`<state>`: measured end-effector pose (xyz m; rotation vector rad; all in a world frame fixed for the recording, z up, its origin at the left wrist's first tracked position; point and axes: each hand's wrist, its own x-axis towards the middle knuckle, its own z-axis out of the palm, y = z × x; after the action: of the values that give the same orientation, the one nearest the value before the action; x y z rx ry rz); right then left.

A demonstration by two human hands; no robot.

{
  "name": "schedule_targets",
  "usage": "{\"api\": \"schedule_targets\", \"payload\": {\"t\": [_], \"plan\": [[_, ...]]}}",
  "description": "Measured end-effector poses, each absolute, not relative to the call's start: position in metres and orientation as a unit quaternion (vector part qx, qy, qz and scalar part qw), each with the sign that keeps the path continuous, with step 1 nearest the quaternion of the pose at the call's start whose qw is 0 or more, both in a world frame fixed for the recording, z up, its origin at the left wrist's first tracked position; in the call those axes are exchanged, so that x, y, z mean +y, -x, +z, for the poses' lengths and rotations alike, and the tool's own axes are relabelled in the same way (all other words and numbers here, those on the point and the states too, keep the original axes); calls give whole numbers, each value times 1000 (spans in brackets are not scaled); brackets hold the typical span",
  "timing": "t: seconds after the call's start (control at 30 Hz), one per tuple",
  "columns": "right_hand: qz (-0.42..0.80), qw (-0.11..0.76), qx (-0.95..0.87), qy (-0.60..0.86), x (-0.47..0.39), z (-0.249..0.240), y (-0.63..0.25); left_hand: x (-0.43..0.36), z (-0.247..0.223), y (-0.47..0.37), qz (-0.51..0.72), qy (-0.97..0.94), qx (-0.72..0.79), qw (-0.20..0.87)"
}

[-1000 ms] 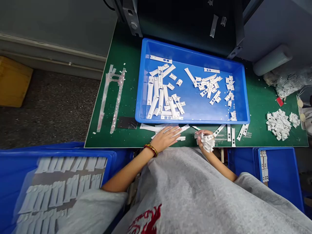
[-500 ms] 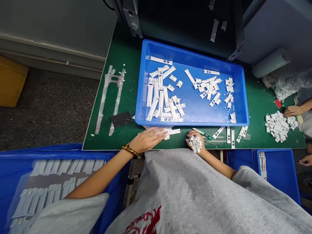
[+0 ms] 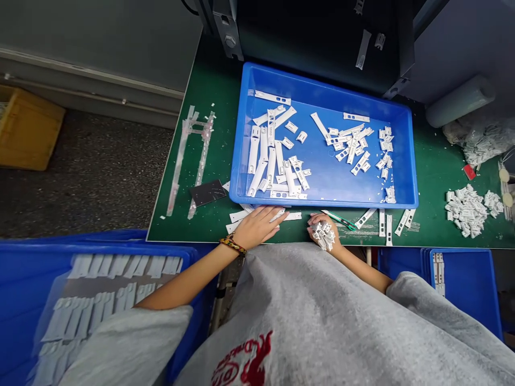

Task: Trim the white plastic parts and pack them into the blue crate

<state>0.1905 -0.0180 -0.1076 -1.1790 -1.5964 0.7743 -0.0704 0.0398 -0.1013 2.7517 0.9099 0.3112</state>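
The left hand [image 3: 257, 226] lies palm down at the near edge of the green desk [image 3: 225, 225], left of the middle, its fingers extended and almost together over several loose white strips [image 3: 293, 216]. It is open, not curled round anything; its fingers cover part of the strips, and whether it presses on them cannot be told. The right hand [image 3: 317, 220] is at the same near edge, a little further right, closed round a bundle of small white pieces [image 3: 324, 237]. Its fingers bend about the bundle, whose ends stick out towards the wearer's body; how tightly it grips cannot be told. The two hands are apart. Just beside the right hand, a green cutter [image 3: 343, 220] lies slantwise between the near edge and a blue tray [image 3: 322, 185]. Further right along that edge lie several slotted white parts [image 3: 388, 230]. The tray sits in the middle of the desk, beyond both hands, with long white parts [image 3: 272, 166] crowded in its left half, a mixed heap [image 3: 354, 143] right of its middle, and short pieces [image 3: 386, 140] along its right side. A dark plate [image 3: 208, 193] lies left of the tray's near left corner, and strips of clear tape [image 3: 177, 171] run along the desk's left edge. Towards the desk's near right corner is a pile of small white clips [image 3: 464, 210], with a red piece [image 3: 469, 171] beyond it.
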Motion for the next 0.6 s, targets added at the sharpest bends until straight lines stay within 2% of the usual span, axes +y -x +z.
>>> {"api": "schedule_targets", "payload": {"t": [0.13, 0.27, 0.43, 0.5, 0.6], "plan": [[324, 489, -650, 483, -16, -107, -187, 47, -108, 80, 101, -940, 299, 131], [369, 458, -644, 489, -13, -111, -184, 48, -107, 101, 119, -940, 291, 137], [405, 460, -596, 518, -17, -104, -172, 31, -87, 82, 241, -910, 300, 156], [400, 422, -619, 528, -16, -99, -164, 26, -76, 55, 292, -878, 323, 200], [391, 300, -679, 544, -13, -98, -154, 23, -64, 12, 369, -830, 299, 293]]}}
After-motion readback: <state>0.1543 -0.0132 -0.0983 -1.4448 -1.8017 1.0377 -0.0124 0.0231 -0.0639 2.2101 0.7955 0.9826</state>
